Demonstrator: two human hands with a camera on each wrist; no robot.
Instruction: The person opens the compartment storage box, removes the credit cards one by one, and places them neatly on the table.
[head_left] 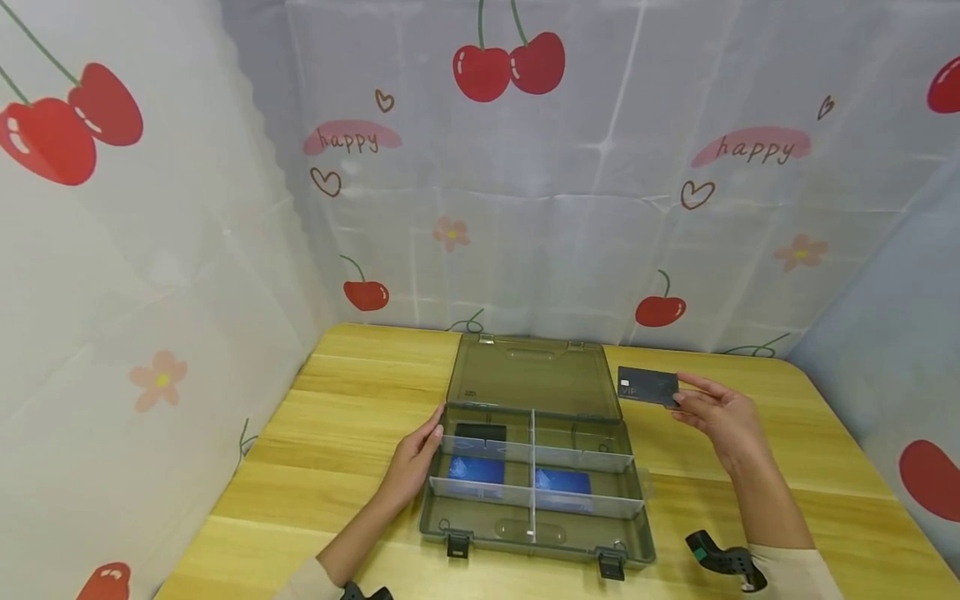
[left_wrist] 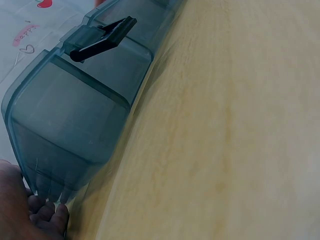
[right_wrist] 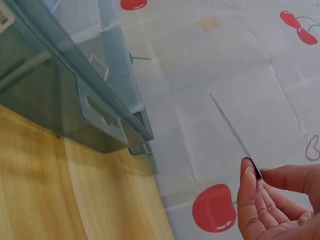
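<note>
- Right grip (head_left: 723, 412) pinches the black card (head_left: 647, 387), right of centre in the head view, one end covered by fingers.
- Left grip (head_left: 414, 454) holds the box (head_left: 555, 552), lower centre, fingers partly hidden.

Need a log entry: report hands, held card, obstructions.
Right hand pinching black VIP card, right of open case. Left hand gripping case's left side. Nothing seen between card and case.
</note>
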